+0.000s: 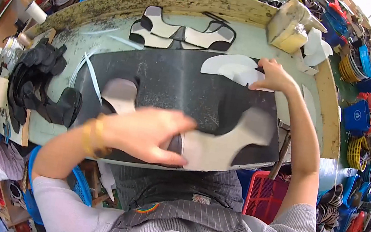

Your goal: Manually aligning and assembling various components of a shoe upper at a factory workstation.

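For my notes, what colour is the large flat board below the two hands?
The board is black, with pale scuff marks; the head view shows it.

Our bare left forearm (64,152) slants forward and rightward to our gold-banded left wrist (99,136); our bare, motion-blurred left hand (149,132) is palm down, fingers extended, thumb apart. Our bare right forearm (303,134) reaches farther forward, our bare right hand (276,78) turned inward, thumb and fingers parted.
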Motion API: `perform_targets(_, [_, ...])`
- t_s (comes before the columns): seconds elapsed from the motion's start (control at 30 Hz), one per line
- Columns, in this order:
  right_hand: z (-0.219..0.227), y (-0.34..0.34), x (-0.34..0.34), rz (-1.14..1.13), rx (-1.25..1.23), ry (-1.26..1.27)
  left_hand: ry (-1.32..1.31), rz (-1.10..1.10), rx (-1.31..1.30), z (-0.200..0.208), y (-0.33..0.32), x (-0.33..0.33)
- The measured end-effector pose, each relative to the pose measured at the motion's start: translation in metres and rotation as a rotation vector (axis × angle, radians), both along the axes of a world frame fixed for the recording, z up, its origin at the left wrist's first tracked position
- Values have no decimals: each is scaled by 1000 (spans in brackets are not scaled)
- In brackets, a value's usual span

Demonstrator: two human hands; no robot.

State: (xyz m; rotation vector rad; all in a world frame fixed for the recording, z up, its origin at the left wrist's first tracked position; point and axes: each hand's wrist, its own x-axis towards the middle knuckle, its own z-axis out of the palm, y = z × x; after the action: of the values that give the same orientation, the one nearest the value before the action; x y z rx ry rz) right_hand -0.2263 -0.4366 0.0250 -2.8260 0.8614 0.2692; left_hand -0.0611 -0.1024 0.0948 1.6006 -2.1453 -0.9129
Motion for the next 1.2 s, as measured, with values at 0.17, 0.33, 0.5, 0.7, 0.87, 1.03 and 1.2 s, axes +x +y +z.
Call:
perform_targets(0.17, [2, 10, -20, -90, 174, -89, 200, 238, -283, -29, -93, 1])
perform_targets(0.33, [20, 63, -33, 256, -275, -556, -5, 382, -745, -69, -210, 8])
perform_targets(0.5, [40, 165, -65, 595, -355, -1013, 24, 593, -385, -86, -231, 37])
perform_targets(0.7, [61, 176, -108, 139, 88, -972, -554, 556, -1063, -52, -162, 36])
perform_targets(0.87, [16, 156, -129, -422, 743, -1404, -284, 456, -747, -50, -16, -16])
perform_targets(1.03, [10, 196, -64, -371, 1417, -1315, -427, 406, -480, -102, 68, -94])
perform_targets(1.2, [-27, 218, -34, -218, 1243, -872, 903, 963, -373, -122, 81, -80])
